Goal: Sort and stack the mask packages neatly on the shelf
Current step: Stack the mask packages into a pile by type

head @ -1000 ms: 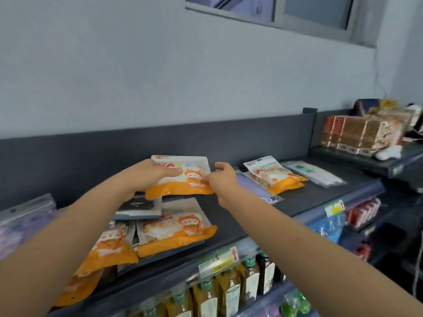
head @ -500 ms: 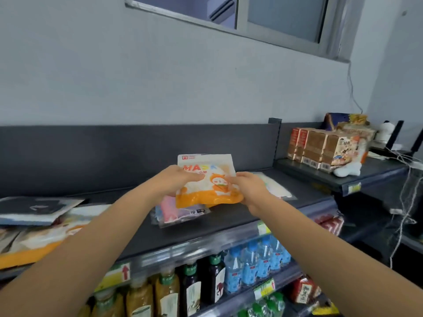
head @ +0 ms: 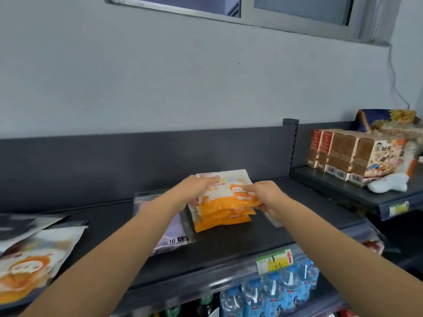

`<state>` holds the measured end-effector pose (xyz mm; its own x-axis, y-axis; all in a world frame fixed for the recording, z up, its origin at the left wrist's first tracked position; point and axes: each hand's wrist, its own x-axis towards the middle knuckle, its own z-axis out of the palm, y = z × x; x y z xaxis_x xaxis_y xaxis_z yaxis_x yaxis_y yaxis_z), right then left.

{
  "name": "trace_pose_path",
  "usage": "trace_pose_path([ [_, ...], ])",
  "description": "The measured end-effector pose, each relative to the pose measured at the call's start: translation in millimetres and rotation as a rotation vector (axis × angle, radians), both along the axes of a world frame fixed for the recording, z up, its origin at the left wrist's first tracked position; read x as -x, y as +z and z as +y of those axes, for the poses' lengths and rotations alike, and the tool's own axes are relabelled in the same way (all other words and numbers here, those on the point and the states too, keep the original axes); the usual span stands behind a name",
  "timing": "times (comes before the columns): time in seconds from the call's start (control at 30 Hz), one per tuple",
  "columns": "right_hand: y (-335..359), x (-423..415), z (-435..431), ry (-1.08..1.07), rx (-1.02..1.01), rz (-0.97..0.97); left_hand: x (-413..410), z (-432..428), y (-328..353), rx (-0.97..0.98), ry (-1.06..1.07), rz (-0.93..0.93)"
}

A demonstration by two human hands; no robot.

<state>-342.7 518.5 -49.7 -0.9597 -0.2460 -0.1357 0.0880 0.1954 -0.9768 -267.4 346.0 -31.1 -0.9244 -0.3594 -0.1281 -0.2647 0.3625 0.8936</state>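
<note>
- Nearest, at the left, a loose orange package (head: 29, 264) lies askew on the shelf (head: 229, 245), probably not sorted yet.
- Farther, the left hand (head: 196, 191) and the right hand (head: 263, 195) each pinch a side of the top mask package (head: 226, 193) (likely to square it) over the orange stack (head: 222, 219) at mid-shelf.

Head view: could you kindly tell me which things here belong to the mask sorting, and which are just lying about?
Job in hand:
- orange mask package, gripped by the left hand and right hand
- orange stack under it
- purple mask pack
- loose mask packs at left
- shelf

Lying about:
- snack boxes
- water bottles
- price label
</note>
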Motion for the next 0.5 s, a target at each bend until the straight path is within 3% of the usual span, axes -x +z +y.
trace_pose_path([
  [0.5,-22,58,-25,0.152,-0.216,0.091,48,-15,-21,0.064,0.041,-0.110],
])
